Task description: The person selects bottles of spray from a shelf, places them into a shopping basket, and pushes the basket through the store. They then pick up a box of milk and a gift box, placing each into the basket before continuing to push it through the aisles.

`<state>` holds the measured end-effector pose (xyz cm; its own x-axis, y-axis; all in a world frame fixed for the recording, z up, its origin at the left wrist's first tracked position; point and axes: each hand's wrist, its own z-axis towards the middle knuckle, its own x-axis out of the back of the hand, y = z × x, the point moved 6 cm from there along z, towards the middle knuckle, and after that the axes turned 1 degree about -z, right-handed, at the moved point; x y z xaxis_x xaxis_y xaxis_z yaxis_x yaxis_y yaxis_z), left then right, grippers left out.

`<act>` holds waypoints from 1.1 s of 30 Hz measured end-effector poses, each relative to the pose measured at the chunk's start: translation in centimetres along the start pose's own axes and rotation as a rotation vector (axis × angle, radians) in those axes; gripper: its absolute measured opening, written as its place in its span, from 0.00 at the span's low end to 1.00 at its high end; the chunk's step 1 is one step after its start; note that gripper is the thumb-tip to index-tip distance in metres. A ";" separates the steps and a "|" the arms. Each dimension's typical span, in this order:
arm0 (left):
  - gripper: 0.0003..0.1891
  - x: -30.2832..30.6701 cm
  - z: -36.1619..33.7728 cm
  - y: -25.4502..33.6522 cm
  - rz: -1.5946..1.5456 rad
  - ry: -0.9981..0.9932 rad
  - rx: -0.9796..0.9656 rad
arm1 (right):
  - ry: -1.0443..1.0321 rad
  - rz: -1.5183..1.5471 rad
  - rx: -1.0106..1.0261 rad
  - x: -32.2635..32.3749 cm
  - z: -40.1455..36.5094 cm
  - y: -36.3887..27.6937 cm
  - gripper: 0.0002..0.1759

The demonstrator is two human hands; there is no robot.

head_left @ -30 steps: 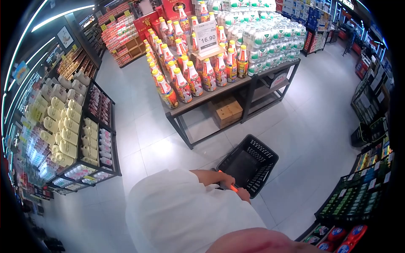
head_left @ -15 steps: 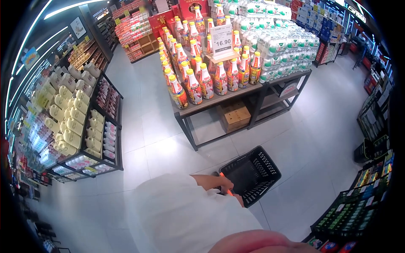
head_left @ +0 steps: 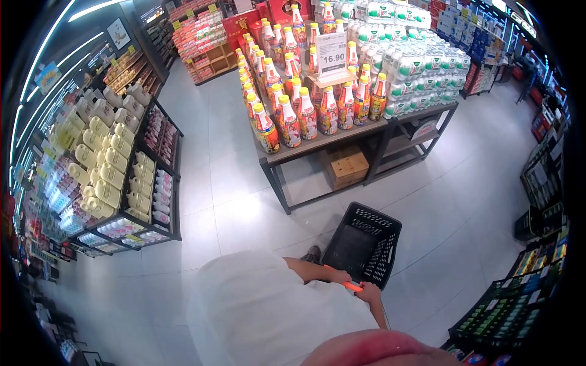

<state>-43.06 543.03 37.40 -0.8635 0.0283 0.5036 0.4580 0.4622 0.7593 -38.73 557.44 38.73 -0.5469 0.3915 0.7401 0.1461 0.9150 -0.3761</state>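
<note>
A black shopping basket (head_left: 361, 243) with perforated sides hangs in front of my body, and nothing shows inside it. Its orange handle (head_left: 352, 286) lies along the edge nearest me. My left hand (head_left: 339, 276) is closed round the handle on one side. Just to its right, my right hand (head_left: 368, 293) grips the same handle, fingers wrapped round it. My white shirt (head_left: 262, 305) covers the lower middle of the view.
Ahead, a display table (head_left: 329, 141) bears bottles with yellow caps (head_left: 328, 111), a price sign (head_left: 330, 58) and wrapped white-and-green packs (head_left: 406, 73). A rack of cream jugs (head_left: 110, 177) stands left. Shelves with green goods (head_left: 500, 308) are lower right.
The basket has turned slightly. My right hand and forearm now show more fully beside the handle. A shoe has come into sight, and the display sits slightly farther right in view.
</note>
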 end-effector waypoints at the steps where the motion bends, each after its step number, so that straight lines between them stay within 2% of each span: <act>1: 0.12 0.3 -0.2 0.1 0.001 -0.027 0.007 | 0.022 -0.002 -0.030 0.5 0.0 -0.9 0.20; 4: 0.11 2.0 -2.1 0.3 0.048 -0.078 0.065 | 0.103 0.013 -0.105 0.1 -0.2 -4.7 0.18; 9: 0.11 4.9 -7.6 -0.9 0.319 -0.049 0.215 | 0.146 0.151 -0.082 -3.2 0.7 -8.4 0.19; 15: 0.10 4.5 -7.8 -4.5 0.640 0.265 0.160 | 0.121 0.276 -0.019 -5.0 1.4 -9.6 0.20; 21: 0.10 4.5 -6.6 -5.0 0.560 0.034 0.266 | 0.059 0.420 0.075 -5.5 2.2 -9.4 0.21; 22: 0.11 5.1 -6.9 -4.3 0.486 0.066 0.266 | 0.038 0.394 0.074 -6.6 3.0 -8.7 0.21; 23: 0.12 5.7 -7.2 -3.3 0.514 0.039 0.298 | -0.012 0.407 0.064 -3.5 0.7 -10.3 0.17; 25: 0.11 6.1 -6.6 -3.6 0.525 0.093 0.224 | 0.032 0.409 0.083 -4.7 1.9 -9.2 0.16; 28: 0.14 6.7 -5.7 -2.7 0.530 0.069 0.125 | 0.074 0.516 0.029 -5.1 2.3 -7.8 0.21; 31: 0.17 7.7 -5.2 -1.9 0.587 -0.024 0.232 | 0.202 0.498 -0.021 -3.2 0.9 -7.4 0.19; 33: 0.17 8.0 -4.5 -2.5 0.601 0.001 0.214 | 0.250 0.509 -0.053 -2.4 0.5 -7.1 0.19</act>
<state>-50.15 538.12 41.42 -0.4686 0.3376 0.8164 0.8101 0.5327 0.2447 -38.87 549.91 39.32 -0.1860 0.7895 0.5849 0.3846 0.6063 -0.6961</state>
